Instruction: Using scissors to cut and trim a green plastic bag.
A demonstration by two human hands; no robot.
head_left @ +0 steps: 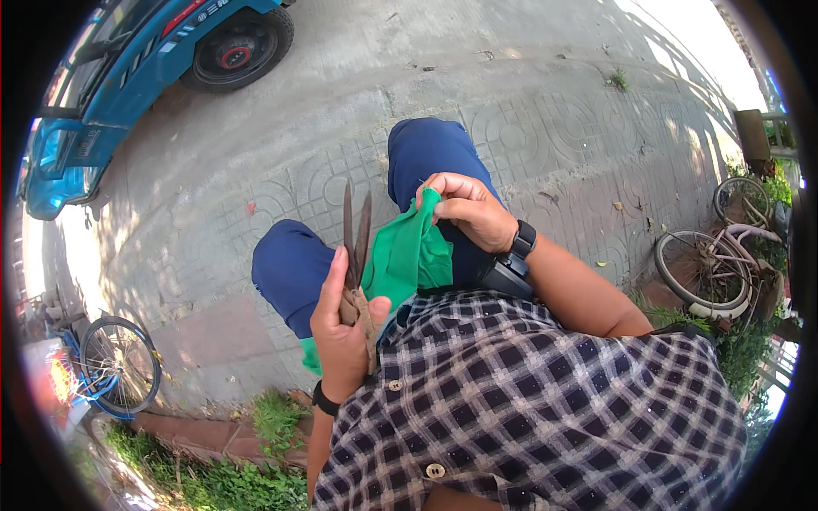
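Observation:
My left hand (pixel 339 319) grips a pair of scissors (pixel 356 247) by its wrapped, tan handles. Its two dark blades point away from me and stand slightly apart. A piece of green cloth (pixel 400 251) lies across my lap, over the dark blue trousers. With fingers and thumb pinched together, my right hand (pixel 469 209) holds the cloth's upper corner up above my right knee. The blades are beside the cloth's left edge; whether they touch it I cannot tell. A further bit of green cloth (pixel 311 356) shows below my left thigh.
Patterned paving (pixel 545 162) stretches ahead of my knees. A blue vehicle (pixel 128 111) with a black wheel stands at the far left. One bicycle (pixel 121 366) is at the near left, and a pinkish one (pixel 707 272) leans at the right. Green plants (pixel 230 481) grow behind a low kerb.

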